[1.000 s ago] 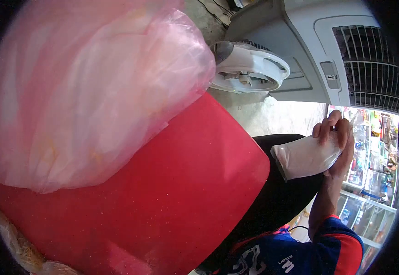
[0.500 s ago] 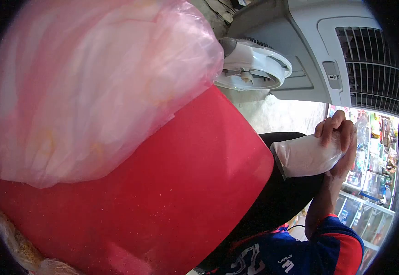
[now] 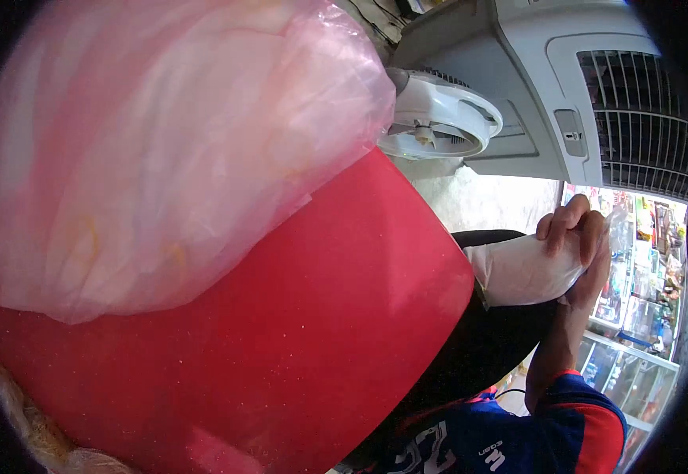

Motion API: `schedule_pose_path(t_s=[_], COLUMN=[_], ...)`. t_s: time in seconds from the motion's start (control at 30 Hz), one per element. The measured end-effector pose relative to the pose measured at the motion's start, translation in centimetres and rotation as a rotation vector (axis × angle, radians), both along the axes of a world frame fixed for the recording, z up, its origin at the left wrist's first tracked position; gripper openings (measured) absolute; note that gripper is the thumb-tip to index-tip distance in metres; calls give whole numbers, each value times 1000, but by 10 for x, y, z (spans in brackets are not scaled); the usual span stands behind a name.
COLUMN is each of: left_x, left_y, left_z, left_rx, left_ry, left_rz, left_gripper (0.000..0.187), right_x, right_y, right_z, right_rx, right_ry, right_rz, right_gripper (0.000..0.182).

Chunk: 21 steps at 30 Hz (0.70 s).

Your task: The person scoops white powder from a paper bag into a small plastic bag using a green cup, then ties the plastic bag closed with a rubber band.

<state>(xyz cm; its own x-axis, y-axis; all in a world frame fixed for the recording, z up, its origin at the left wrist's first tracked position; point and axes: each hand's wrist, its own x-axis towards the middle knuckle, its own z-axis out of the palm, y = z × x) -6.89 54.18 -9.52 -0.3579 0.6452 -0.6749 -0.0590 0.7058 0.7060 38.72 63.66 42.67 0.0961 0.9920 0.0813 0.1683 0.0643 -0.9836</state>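
My right hand is at the right, its fingers curled around the upper part of a clear plastic bag filled with something white. The bag lies tilted over my black-clad thigh, its far end right at the corner of a red tabletop. Above the fingers, the loose top of the bag sticks out. A large pinkish translucent plastic sack rests on the tabletop at the upper left, with pale, blurry contents. My left hand is out of view.
Beyond the table stand a white fan and a big grey appliance with a dark grille. Glass display shelves with many packets are at the far right. Another clear bag with brownish contents sits at the lower left edge.
My right hand and the bag of white contents have shifted slightly left, toward the table corner. The view has moved a little; the grip looks the same.
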Motion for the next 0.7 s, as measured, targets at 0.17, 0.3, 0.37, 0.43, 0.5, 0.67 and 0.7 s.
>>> schedule_pose_path(t_s=[0.17, 0.3, 0.37, 0.43, 0.5, 0.67, 0.7], left_x=[0, 1, 2, 1, 2, 4, 5], left_y=[0, 3, 2, 2, 4, 4, 5], left_z=[0, 0, -1, 0, 1, 1, 0], left_rx=[-5, 0, -4, -6, 0, -4, -5], left_ry=[6, 5, 7, 11, 14, 13, 14], left_rz=[-16, -27, -24, -29, -34, -39, -40], left_gripper=[44, 44, 44, 44, 44, 44, 45], right_x=[-3, -4, -5, -4, -3, 2, 3], right_y=[1, -2, 0, 0, -2, -1, -2], right_z=[-1, -1, -1, -2, -2, -2, -3], right_rx=[12, 34, 32, 31, 42, 28, 24], right_ry=[37, -11, -47, -9, 14, 36, 51], right_rz=[17, 5, 39, 27, 23, 65, 71], right_gripper=[44, 46, 47, 47, 48, 49, 49])
